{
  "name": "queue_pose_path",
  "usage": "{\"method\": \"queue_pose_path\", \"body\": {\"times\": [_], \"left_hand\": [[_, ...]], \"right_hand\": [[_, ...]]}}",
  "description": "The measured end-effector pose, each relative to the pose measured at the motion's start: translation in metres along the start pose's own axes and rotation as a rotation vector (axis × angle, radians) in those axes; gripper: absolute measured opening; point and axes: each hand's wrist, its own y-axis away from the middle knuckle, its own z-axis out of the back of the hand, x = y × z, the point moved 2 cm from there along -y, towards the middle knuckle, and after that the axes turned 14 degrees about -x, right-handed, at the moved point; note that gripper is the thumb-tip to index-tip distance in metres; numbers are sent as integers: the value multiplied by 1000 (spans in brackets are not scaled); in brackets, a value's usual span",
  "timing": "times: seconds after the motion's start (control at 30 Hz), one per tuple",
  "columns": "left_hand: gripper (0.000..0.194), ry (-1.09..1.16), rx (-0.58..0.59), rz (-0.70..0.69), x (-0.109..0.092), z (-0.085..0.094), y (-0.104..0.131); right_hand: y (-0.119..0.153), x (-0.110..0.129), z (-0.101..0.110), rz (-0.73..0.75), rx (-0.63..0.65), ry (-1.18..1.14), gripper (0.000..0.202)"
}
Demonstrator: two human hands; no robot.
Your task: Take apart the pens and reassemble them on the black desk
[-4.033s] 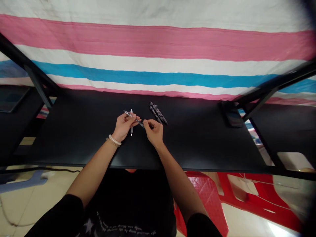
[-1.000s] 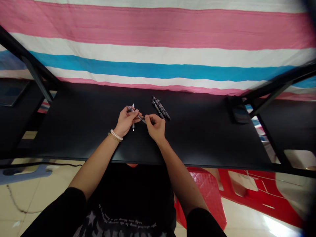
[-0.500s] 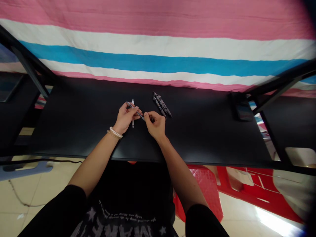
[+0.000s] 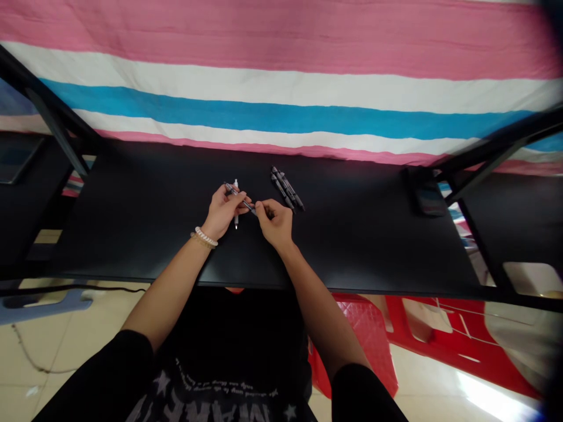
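My left hand (image 4: 223, 212) is closed on a dark pen (image 4: 248, 204), which slants down to the right across its fingers. At the pen's lower right end, my right hand (image 4: 275, 221) has its thumb and forefinger pinched together on the tip. A white pen (image 4: 236, 221) lies on the black table, partly hidden under my left hand. Beyond my right hand, several dark pens (image 4: 287, 187) lie side by side in a slanting group.
A dark phone-like object (image 4: 430, 198) rests at the right end of the black table (image 4: 360, 234). Black metal struts stand at both ends, and a striped cloth (image 4: 281, 117) hangs along the far edge. A red stool (image 4: 367, 334) is below on the right.
The view has shifted slightly. Both hands keep nearly the same pose on the dark pen, and the other pens have not visibly moved on the table.
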Motion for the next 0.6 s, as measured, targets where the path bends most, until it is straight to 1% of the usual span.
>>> {"method": "queue_pose_path", "body": {"times": [0.1, 0.3, 0.6], "left_hand": [[30, -2, 0, -9, 0, 0, 0], [27, 8, 0, -17, 0, 0, 1], [30, 9, -3, -10, 0, 0, 0]], "right_hand": [[0, 0, 0, -2, 4, 2, 32], [0, 1, 0, -11, 5, 4, 34], [0, 1, 0, -13, 5, -5, 33]]}}
